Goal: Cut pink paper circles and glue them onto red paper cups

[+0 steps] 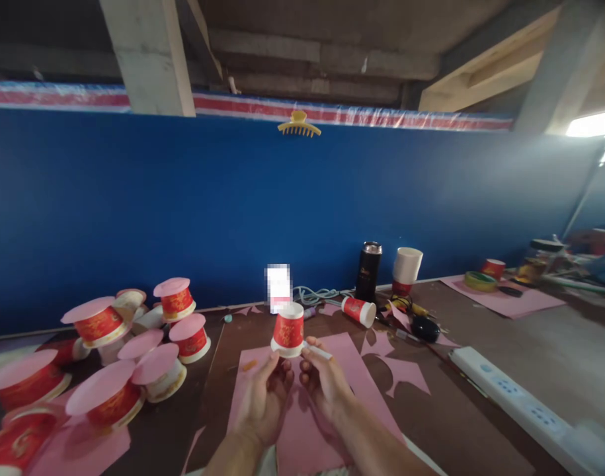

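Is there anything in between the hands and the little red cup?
No, nothing. The left hand and the right hand both touch the upside-down red cup, held above the pink paper.

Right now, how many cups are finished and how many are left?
About ten capped cups with pink paper circles sit piled at the left. The left hand and right hand hold one upside-down red cup over the pink sheet. A stack of cups and one lying cup remain uncapped.
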`<state>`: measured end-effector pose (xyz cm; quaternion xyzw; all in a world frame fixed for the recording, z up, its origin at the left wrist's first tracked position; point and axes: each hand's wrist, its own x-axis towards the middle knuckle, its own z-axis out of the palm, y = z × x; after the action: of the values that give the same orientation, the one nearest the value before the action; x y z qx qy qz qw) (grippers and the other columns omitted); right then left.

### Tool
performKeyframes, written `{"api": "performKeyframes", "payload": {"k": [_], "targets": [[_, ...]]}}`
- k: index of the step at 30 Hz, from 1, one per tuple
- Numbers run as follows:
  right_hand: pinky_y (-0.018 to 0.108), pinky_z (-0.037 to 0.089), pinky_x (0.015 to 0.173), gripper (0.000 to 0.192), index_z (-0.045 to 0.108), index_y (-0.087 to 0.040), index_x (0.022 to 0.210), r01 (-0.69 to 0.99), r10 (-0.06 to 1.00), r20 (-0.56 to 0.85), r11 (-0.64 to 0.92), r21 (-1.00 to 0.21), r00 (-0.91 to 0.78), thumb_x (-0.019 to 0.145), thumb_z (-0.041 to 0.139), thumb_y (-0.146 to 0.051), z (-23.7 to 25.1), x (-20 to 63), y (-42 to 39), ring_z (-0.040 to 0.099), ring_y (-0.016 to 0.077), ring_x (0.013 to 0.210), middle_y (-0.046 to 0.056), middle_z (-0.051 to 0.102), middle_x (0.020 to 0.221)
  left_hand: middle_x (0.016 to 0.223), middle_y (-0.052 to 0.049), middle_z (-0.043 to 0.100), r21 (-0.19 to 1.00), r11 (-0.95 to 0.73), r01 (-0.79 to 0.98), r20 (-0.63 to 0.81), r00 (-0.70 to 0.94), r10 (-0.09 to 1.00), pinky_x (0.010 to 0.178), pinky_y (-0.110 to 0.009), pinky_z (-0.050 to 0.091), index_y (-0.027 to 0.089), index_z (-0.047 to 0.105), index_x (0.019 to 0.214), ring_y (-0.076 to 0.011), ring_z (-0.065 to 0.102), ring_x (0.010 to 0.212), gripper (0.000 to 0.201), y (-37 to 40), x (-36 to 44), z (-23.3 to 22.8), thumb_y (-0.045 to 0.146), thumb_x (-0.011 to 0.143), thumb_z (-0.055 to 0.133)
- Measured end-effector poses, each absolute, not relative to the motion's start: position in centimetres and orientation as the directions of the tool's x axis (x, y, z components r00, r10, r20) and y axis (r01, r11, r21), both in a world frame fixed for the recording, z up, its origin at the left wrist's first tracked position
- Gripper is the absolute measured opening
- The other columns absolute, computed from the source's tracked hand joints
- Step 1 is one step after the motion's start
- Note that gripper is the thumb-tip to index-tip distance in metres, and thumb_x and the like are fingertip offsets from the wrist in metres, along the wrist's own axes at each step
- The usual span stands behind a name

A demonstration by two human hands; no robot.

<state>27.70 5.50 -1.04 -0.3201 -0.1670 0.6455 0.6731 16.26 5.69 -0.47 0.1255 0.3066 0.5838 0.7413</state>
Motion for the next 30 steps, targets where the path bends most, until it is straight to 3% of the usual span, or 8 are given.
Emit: {"api": "performKeyframes", "payload": {"k": [6,11,14,17,22,27,30], "targets": [[0.015,0.038,0.044,0.047,0.055,-0.022,0.098,-0.768,0.984,-0.172,-0.068,-0.637,0.056,0.061,0.083,-0.018,-1.2,27.7,5.5,0.049,0.0055,0.05,-0.008,0.055,0.061,0.071,-0.005,0.057,0.386,0.352,-0.853,-0.163,0.312,0.936,0.051,-0.022,0.047,0.009,0.062,0.081,-0.0103,0.052,0.059,0.014,6.3,15.5,-0.2,0.017,0.088,0.054],[0.014,0.039,0.044,0.048,0.055,-0.02,0.102,-0.769,0.986,-0.169,-0.113,-0.629,-0.007,0.063,0.082,-0.02,-1.8,27.4,5.5,0.048,0.0046,0.049,-0.008,0.054,0.061,0.062,-0.002,0.049,0.365,0.406,-0.838,-0.153,0.375,0.914,0.051,-0.02,0.044,0.008,0.061,0.071,-0.0082,0.047,0.055,0.018,6.2,15.4,-0.4,0.017,0.086,0.058],[0.016,0.038,0.039,0.048,0.054,-0.021,0.107,-0.653,0.985,-0.172,-0.122,-0.747,0.012,0.068,0.079,-0.032,-1.8,27.3,5.4,0.048,0.0071,0.044,-0.008,0.053,0.057,0.063,-0.003,0.051,0.371,0.38,-0.847,-0.176,0.338,0.925,0.052,-0.019,0.045,0.008,0.061,0.069,-0.0082,0.048,0.056,0.017,6.3,15.3,-0.2,0.013,0.085,0.058],[0.02,0.039,0.034,0.052,0.053,-0.024,0.114,-0.456,0.978,-0.163,-0.085,-0.886,0.134,0.072,0.073,-0.047,-1.6,27.3,5.1,0.048,0.0101,0.038,-0.008,0.053,0.055,0.064,-0.004,0.053,0.365,0.365,-0.857,-0.204,0.309,0.929,0.053,-0.02,0.047,0.008,0.062,0.07,-0.0088,0.051,0.058,0.016,6.5,15.2,-0.3,0.011,0.085,0.057],[0.025,0.053,0.052,0.049,0.054,-0.025,0.111,-0.299,0.958,-0.064,0.023,-0.954,0.279,0.072,0.074,-0.046,-1.7,27.5,5.1,0.066,0.0173,0.07,0.0,0.066,0.082,0.069,-0.005,0.058,0.362,0.364,-0.858,-0.263,0.281,0.923,0.057,-0.021,0.05,0.007,0.064,0.077,-0.0098,0.055,0.061,0.01,6.7,15.3,-0.7,0.011,0.085,0.058],[0.034,0.056,0.075,0.045,0.054,-0.026,0.112,-0.165,0.927,0.141,0.209,-0.964,0.348,0.074,0.073,-0.041,-2.2,27.8,5.4,0.065,0.0198,0.092,0.005,0.064,0.109,0.072,-0.003,0.061,0.464,0.298,-0.834,-0.323,0.153,0.934,0.061,-0.02,0.051,0.011,0.065,0.08,-0.0087,0.058,0.063,0.001,6.9,15.8,-1.3,0.011,0.08,0.065],[0.041,0.05,0.093,0.046,0.052,-0.028,0.115,-0.162,0.915,0.198,0.268,-0.95,0.353,0.075,0.074,-0.038,-2.2,27.9,5.6,0.061,0.0217,0.107,0.006,0.062,0.116,0.076,-0.003,0.064,0.578,0.257,-0.774,-0.272,0.114,0.955,0.069,-0.021,0.052,0.013,0.068,0.082,-0.0099,0.061,0.069,0.011,6.8,16.3,-2.0,0.016,0.073,0.074]]}}
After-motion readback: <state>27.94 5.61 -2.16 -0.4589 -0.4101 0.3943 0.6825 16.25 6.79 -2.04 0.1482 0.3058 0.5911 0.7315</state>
